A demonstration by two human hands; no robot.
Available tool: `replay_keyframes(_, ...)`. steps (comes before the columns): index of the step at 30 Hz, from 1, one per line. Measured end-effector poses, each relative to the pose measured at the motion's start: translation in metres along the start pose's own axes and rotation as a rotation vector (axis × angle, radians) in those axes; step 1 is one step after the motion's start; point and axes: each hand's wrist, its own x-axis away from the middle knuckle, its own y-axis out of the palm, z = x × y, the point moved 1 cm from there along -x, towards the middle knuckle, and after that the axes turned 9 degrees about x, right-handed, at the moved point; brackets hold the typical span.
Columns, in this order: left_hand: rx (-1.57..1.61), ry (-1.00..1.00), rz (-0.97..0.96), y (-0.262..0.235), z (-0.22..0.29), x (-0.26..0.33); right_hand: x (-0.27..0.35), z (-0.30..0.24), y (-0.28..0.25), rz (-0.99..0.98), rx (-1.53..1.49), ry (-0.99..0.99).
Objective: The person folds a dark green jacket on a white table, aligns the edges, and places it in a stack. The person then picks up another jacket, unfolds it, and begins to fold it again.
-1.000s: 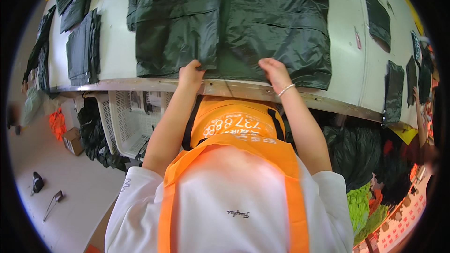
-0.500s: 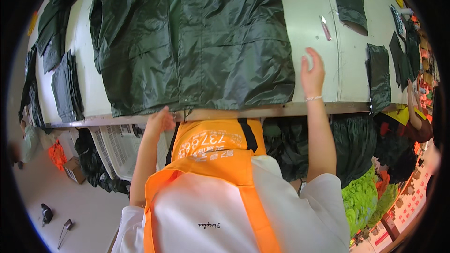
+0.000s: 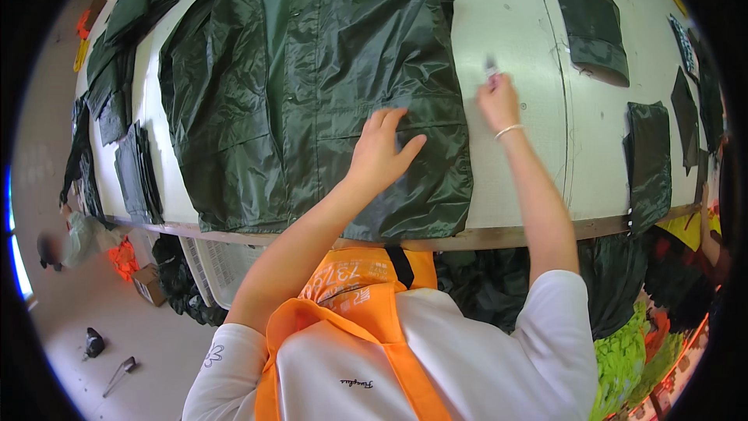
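Observation:
A dark green, shiny jacket (image 3: 234, 109) lies spread over the table, its front opening running down the left of its middle. My left hand (image 3: 382, 146) is over the jacket's lower right front, near a horizontal seam, with thumb and fingers apart and nothing held. Whether its fingertips press on the cloth is hard to tell. To the right of the jacket, my right hand (image 3: 497, 100) is closed around small thread snips (image 3: 492, 68) with a pinkish handle. Their blades point away from me and are blurred.
Folded dark green pieces lie on the pale table (image 3: 530, 179) at the left (image 3: 139, 175) and right (image 3: 649, 160). A white plastic basket (image 3: 222, 265) and dark garments (image 3: 483, 281) are below the table edge. Another person (image 3: 89, 238) is at the far left.
My left hand has moved from the table edge up over the jacket. My right hand has picked up the thread snips from the table. The view has shifted.

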Motion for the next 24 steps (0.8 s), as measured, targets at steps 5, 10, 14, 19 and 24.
replay_keyframes(5,-0.132,-0.036,-0.051,0.017,0.018,-0.022,0.069,-0.028,0.011,-0.527,-1.025,0.358)
replay_keyframes(10,0.453,-0.413,-0.139,-0.010,-0.010,-0.035,0.098,-0.078,0.008,-0.653,-1.582,0.477)
replay_keyframes(14,0.892,-0.749,0.230,-0.051,-0.008,-0.027,0.095,-0.053,0.016,0.009,-0.438,0.093)
replay_keyframes(19,0.716,-0.625,0.045,-0.047,-0.010,-0.029,0.106,-0.036,0.028,-0.107,-0.201,-0.041)
replay_keyframes(24,0.126,-0.226,-0.093,-0.014,-0.020,-0.029,0.045,0.063,-0.065,-0.003,-0.556,0.121)
